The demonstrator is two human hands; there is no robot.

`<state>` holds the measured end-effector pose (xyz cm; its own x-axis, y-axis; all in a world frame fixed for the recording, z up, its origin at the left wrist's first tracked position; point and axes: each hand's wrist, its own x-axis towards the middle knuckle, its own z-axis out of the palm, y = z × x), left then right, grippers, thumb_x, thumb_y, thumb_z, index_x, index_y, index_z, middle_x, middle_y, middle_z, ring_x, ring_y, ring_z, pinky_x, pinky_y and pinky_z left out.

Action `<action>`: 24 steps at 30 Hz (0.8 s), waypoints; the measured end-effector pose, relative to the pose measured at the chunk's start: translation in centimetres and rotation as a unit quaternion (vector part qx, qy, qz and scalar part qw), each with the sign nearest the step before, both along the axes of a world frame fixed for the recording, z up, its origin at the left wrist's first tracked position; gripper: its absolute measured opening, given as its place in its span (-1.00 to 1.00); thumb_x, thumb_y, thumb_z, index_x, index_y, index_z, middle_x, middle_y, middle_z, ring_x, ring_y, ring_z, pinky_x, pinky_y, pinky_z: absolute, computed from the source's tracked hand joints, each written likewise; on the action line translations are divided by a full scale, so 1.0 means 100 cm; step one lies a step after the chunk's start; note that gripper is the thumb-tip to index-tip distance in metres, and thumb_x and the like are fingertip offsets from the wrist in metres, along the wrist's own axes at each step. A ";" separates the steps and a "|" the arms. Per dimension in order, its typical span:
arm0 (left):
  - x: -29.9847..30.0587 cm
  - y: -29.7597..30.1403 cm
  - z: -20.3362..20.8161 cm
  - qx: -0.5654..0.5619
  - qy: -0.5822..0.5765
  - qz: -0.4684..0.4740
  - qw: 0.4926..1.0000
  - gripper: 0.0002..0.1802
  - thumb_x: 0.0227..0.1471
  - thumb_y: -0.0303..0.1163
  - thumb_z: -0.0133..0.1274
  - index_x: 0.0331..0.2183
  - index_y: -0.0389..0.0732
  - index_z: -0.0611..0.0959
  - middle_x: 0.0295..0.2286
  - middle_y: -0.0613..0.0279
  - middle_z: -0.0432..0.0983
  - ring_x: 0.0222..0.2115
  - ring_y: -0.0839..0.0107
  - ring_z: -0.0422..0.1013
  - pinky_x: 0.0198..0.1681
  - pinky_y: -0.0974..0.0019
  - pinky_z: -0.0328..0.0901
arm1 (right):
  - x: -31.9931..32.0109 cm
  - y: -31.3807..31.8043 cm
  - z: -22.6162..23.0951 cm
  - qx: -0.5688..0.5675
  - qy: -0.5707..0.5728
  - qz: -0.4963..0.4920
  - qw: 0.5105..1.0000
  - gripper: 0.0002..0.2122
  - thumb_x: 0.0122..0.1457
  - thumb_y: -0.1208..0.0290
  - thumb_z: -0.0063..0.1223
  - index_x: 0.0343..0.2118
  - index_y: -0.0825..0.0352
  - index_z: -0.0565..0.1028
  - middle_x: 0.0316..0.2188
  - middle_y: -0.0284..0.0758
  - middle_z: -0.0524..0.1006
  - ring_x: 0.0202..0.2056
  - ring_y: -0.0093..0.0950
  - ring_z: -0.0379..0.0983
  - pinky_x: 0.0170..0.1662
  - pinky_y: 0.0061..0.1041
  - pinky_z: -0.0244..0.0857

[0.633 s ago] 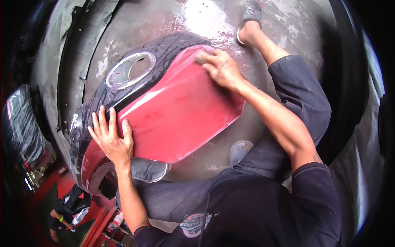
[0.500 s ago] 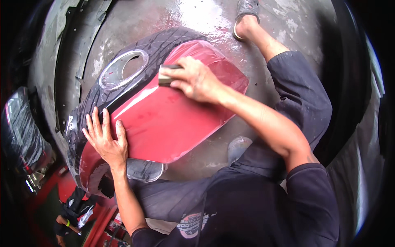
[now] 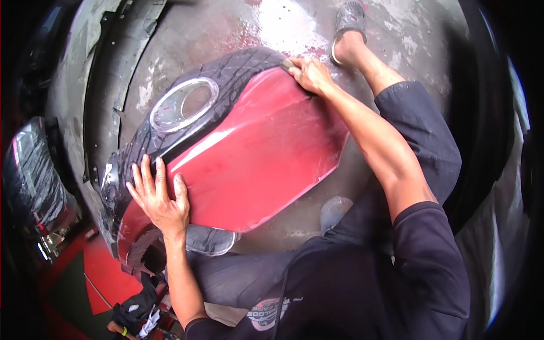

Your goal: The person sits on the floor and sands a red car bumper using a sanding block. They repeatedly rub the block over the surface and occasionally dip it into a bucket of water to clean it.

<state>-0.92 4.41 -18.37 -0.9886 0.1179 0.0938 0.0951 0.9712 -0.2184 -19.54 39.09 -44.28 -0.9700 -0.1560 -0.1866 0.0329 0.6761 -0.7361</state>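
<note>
A red car bumper (image 3: 255, 164) with a dark textured lower section lies in front of me. A chrome-rimmed round opening (image 3: 214, 101) sits in that dark section. My left hand (image 3: 163, 204) rests flat on the bumper's near left part, fingers spread over the border of red and dark. At the far end of the red panel my right hand (image 3: 311, 76) grips a small sanding block (image 3: 288, 63), mostly hidden under its fingers. The block is at the panel's upper edge.
A long dark trim piece (image 3: 107, 85) lies on the wet concrete floor (image 3: 226, 28) at the left. My outstretched leg and sandal (image 3: 350, 20) are at the far right. A plastic-covered part (image 3: 42, 170) stands at the far left. Another person (image 3: 136, 306) is at the lower left.
My right hand has moved the sanding block away from the panel's middle to its far right end. My left hand stays on the bumper; the whole view has shifted slightly.
</note>
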 end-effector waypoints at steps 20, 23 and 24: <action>0.010 -0.005 0.000 -0.005 -0.001 -0.004 1.000 -0.42 0.23 -0.19 0.14 0.25 -0.06 0.58 0.33 0.11 0.34 0.39 -0.04 0.15 0.44 -0.30 -0.16 | 0.042 -0.027 0.025 -0.044 0.089 0.022 0.995 -0.64 0.30 0.20 0.16 0.13 0.13 0.60 -0.19 -0.07 0.58 -0.09 -0.09 0.55 0.03 -0.11 0.46; 0.000 -0.005 -0.004 0.000 0.011 -0.020 1.000 -0.44 0.25 -0.18 0.14 0.24 -0.05 0.59 0.33 0.11 0.33 0.40 -0.02 0.15 0.43 -0.31 -0.15 | 0.029 0.034 -0.027 -0.085 -0.106 -0.087 0.987 -0.71 0.34 0.30 0.00 0.05 0.10 0.64 -0.14 -0.11 0.64 0.03 -0.13 0.55 0.13 -0.12 0.44; -0.002 -0.004 -0.003 -0.002 0.013 -0.023 1.000 -0.45 0.25 -0.17 0.13 0.24 -0.06 0.60 0.33 0.11 0.34 0.39 -0.03 0.15 0.43 -0.31 -0.14 | 0.031 0.026 -0.019 0.022 -0.086 -0.069 0.994 -0.69 0.38 0.21 0.01 0.09 0.11 0.62 0.02 -0.22 0.67 -0.02 -0.12 0.57 0.12 -0.10 0.44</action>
